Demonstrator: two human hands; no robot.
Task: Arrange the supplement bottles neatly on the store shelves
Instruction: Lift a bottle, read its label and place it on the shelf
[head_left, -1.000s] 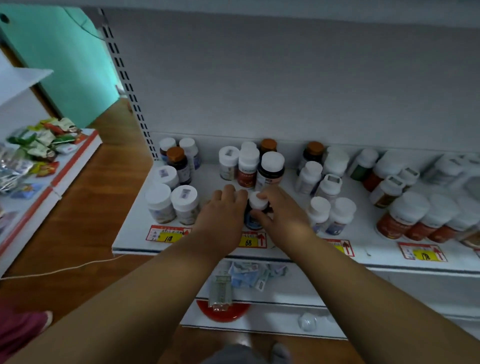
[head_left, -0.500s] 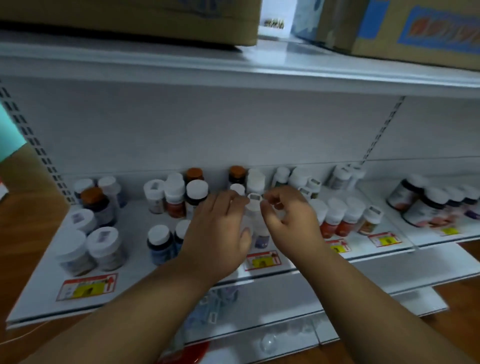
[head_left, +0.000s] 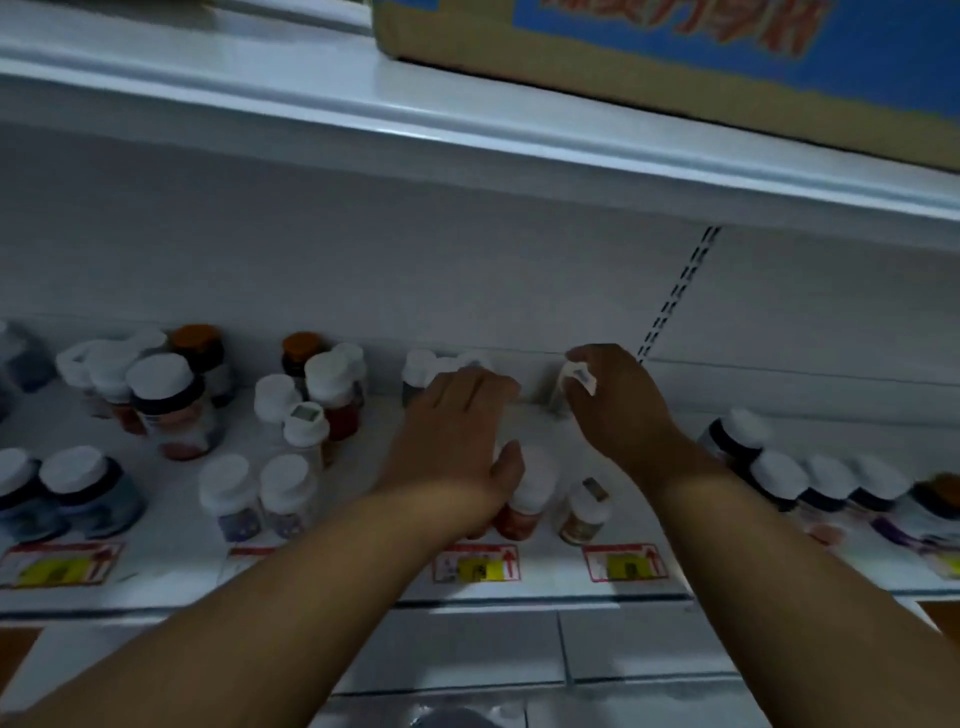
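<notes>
Many supplement bottles stand on a white shelf. My right hand is closed around a white-capped bottle close to the back wall, held slightly tilted. My left hand lies palm down over white-capped bottles in the back row, and its fingers hide whether it grips one. A red-labelled bottle stands just right of my left thumb, with a small brown-labelled bottle beside it. The view is blurred.
Groups of white-capped and orange-capped bottles fill the shelf's left side. Dark bottles line the right. Price tags run along the front edge. An upper shelf carries a cardboard box.
The view has swung up and to the right along the shelf. Both hands have moved toward the back row, and my right hand now holds a white-capped bottle near the back wall.
</notes>
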